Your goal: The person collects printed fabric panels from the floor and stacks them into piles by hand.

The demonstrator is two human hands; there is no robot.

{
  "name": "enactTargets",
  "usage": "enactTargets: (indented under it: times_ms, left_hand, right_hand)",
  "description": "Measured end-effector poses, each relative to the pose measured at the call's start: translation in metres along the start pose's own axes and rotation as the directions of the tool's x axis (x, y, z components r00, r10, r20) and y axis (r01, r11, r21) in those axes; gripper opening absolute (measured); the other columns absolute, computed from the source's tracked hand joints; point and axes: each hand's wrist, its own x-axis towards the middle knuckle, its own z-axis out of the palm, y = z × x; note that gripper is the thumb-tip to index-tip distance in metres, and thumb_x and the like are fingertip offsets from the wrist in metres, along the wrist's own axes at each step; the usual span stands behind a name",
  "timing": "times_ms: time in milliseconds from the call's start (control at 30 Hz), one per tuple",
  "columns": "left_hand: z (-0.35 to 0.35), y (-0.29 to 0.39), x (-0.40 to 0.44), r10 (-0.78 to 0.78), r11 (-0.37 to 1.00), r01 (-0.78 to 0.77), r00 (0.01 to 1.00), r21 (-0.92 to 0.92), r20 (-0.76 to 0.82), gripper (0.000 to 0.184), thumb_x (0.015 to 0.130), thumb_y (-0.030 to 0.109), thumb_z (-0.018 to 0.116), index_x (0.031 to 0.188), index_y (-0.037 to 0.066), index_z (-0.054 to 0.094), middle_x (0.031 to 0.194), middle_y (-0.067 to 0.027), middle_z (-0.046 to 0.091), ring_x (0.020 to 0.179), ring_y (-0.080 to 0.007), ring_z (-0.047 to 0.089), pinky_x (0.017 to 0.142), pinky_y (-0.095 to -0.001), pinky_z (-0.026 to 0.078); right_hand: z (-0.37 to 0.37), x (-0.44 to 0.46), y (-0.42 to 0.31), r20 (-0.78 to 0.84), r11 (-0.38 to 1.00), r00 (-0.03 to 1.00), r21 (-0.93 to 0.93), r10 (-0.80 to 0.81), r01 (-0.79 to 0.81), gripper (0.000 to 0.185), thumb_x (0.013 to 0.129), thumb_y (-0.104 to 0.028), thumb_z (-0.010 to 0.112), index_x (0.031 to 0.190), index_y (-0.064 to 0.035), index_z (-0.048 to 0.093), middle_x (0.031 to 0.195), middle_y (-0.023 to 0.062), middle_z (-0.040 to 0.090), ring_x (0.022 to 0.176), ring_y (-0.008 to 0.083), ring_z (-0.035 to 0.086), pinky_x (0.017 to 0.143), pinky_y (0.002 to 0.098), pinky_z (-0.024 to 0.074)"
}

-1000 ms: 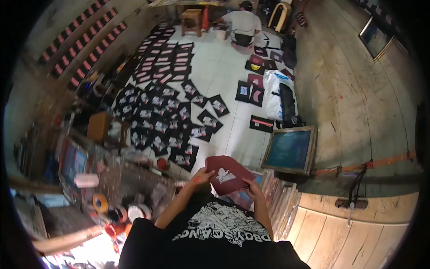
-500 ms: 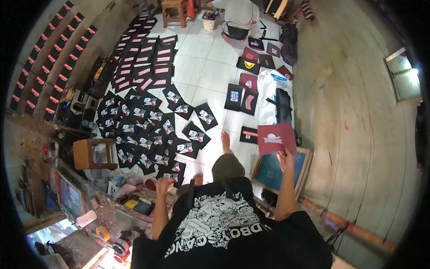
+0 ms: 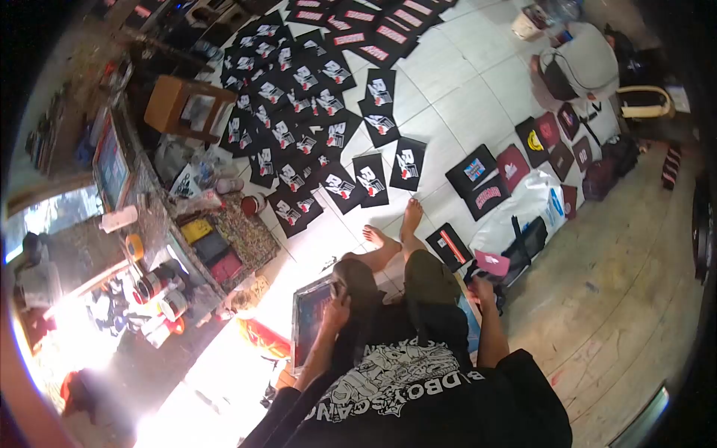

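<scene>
1. Head view: white tiles (image 3: 442,116) run between black printed pieces (image 3: 284,134) at left and a white bag (image 3: 499,224) at right; a wall (image 3: 597,284) edges the right side.
2. Right hand (image 3: 482,285), forearm stretched forward, grips the maroon piece (image 3: 491,262), which overlaps the black bag (image 3: 530,243) in view.
3. Left hand (image 3: 337,308) is by the knee (image 3: 355,278); whether it holds anything, I cannot tell.

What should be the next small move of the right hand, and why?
Probably the right hand should lower the maroon piece toward the tiled floor, near the black piece with a red stripe. The hand holds the maroon piece out on that side, and other printed pieces lie on the floor there.
</scene>
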Motion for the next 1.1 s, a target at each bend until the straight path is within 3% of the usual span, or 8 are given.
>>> enactTargets:
  times_ms: [200,333,400,467,533,600,767,1100]
  left_hand:
    - [-0.027,0.000,-0.017,0.261,0.883,-0.373,0.894,0.283,0.363,0.038,0.093,0.037,0.047,0.117,0.012,0.062,0.099,-0.0221,0.066,0.098,-0.0406,0.062,0.077,-0.0497,0.052]
    - [-0.017,-0.061,0.094,0.239,0.719,0.022,0.931,-0.695,0.276,0.026,0.089,0.031,0.058,0.092,0.008,0.069,0.083,-0.0154,0.068,0.080,-0.0219,0.067,0.062,-0.0395,0.055]
    - [-0.012,-0.052,0.173,0.047,0.752,-0.075,0.997,-0.655,-0.060,0.019,0.088,0.023,0.061,0.094,0.006,0.068,0.084,-0.0110,0.069,0.074,-0.0176,0.066,0.064,-0.0335,0.053]
    - [0.018,-0.041,0.274,0.068,0.882,-0.240,0.917,-0.405,-0.394,0.020,0.087,0.023,0.064,0.093,0.004,0.067,0.082,-0.0088,0.069,0.072,-0.0172,0.066,0.065,-0.0299,0.051]
    - [0.045,-0.016,0.349,0.087,0.831,-0.276,0.922,-0.482,-0.378,0.021,0.086,0.024,0.067,0.091,0.003,0.067,0.083,-0.0097,0.069,0.076,-0.0175,0.066,0.067,-0.0312,0.052]
    - [0.082,-0.011,0.420,0.134,0.823,-0.313,0.918,-0.475,-0.372,0.030,0.083,0.028,0.070,0.095,0.001,0.065,0.087,-0.0123,0.068,0.080,-0.0234,0.066,0.070,-0.0336,0.052]
    - [0.128,0.031,0.537,0.243,0.888,-0.456,0.585,-0.066,-0.774,0.048,0.073,0.035,0.078,0.099,0.001,0.058,0.097,-0.0145,0.059,0.092,-0.0326,0.057,0.080,-0.0410,0.048]
    - [0.167,0.039,0.597,0.003,0.902,-0.402,0.365,-0.155,-0.931,0.058,0.070,0.027,0.081,0.112,-0.001,0.053,0.103,-0.0159,0.053,0.097,-0.0340,0.050,0.088,-0.0436,0.041]
  right_hand:
    - [0.151,0.095,-0.163,0.209,0.875,0.908,-0.260,-0.362,0.409,0.035,0.087,-0.039,0.060,0.097,-0.0062,0.062,0.076,0.0072,0.065,0.062,0.0165,0.063,0.054,0.0297,0.0498]
    - [0.218,0.186,-0.249,0.351,0.655,0.837,-0.522,-0.419,0.546,0.034,0.088,-0.037,0.059,0.098,-0.0043,0.060,0.079,0.0082,0.066,0.064,0.0165,0.064,0.055,0.0311,0.0501]
    - [0.243,0.255,-0.261,0.561,0.116,0.702,-0.739,-0.439,0.663,0.036,0.088,-0.036,0.058,0.104,-0.0041,0.062,0.095,0.0140,0.066,0.088,0.0269,0.065,0.074,0.0425,0.0516]
    - [0.269,0.303,-0.267,0.566,-0.025,0.675,-0.775,-0.473,0.632,0.042,0.087,-0.038,0.059,0.112,-0.0036,0.059,0.107,0.0181,0.061,0.101,0.0311,0.059,0.084,0.0464,0.0469]
    - [0.294,0.348,-0.252,0.572,-0.146,0.644,-0.794,-0.509,0.590,0.050,0.086,-0.040,0.060,0.119,-0.0031,0.055,0.119,0.0222,0.057,0.113,0.0353,0.053,0.093,0.0502,0.0422]
    - [0.306,0.380,-0.223,0.740,-0.556,0.297,-0.657,-0.603,0.509,0.070,0.083,-0.046,0.061,0.135,-0.0021,0.041,0.139,0.0260,0.038,0.126,0.0394,0.040,0.102,0.0517,0.0343]
    - [0.316,0.416,-0.231,0.828,-0.656,0.185,-0.538,-0.530,0.530,0.076,0.085,-0.045,0.060,0.145,-0.0076,0.032,0.150,0.0260,0.019,0.135,0.0457,0.023,0.110,0.0540,0.0207]
    - [0.339,0.478,-0.212,0.690,-0.605,-0.040,-0.603,-0.722,0.520,0.063,0.092,-0.038,0.053,0.144,-0.0067,0.034,0.150,0.0256,0.021,0.137,0.0458,0.021,0.109,0.0610,0.0154]
